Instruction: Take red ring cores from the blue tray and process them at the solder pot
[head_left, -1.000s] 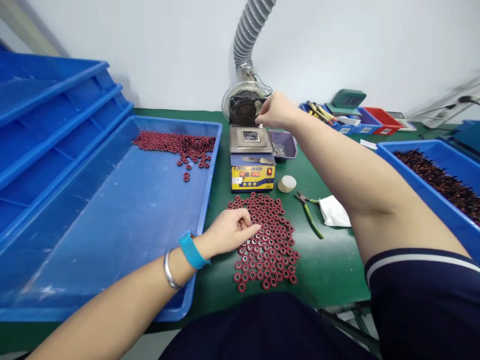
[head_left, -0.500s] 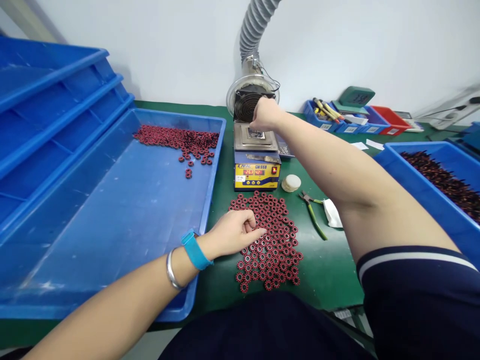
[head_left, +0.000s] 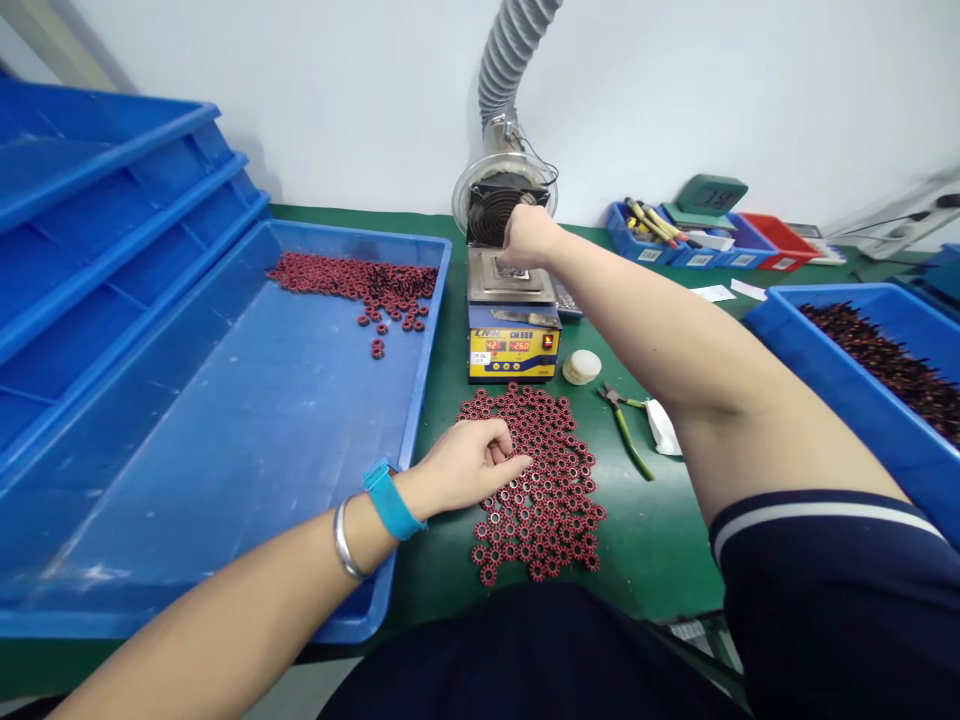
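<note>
My right hand (head_left: 529, 238) is closed in a pinch just above the square metal opening of a solder pot (head_left: 514, 355). Whatever its fingertips hold is hidden behind the hand. The pot has a yellow front panel with red digits. Nearer to me, my left hand (head_left: 476, 463) rests over the left side of a spread of small red wound rings (head_left: 551, 500). Its fingers are loosely curled, with the thumb stretched out apart from them and nothing visible in the gap. The undersides of these fingers are hidden.
A large blue tray (head_left: 225, 400) on the left holds more red rings (head_left: 352, 275). Right of the pot lie a round whitish block (head_left: 582, 367) and green-handled cutters (head_left: 628, 430). Another blue bin (head_left: 772, 330) holds dark pieces. A fan (head_left: 495, 210) and duct (head_left: 517, 50) stand behind the pot.
My right hand has dipped slightly toward the pot's opening, its forearm shifting a little with it. The digits on the panel differ. My left hand and the rings have stayed put.
</note>
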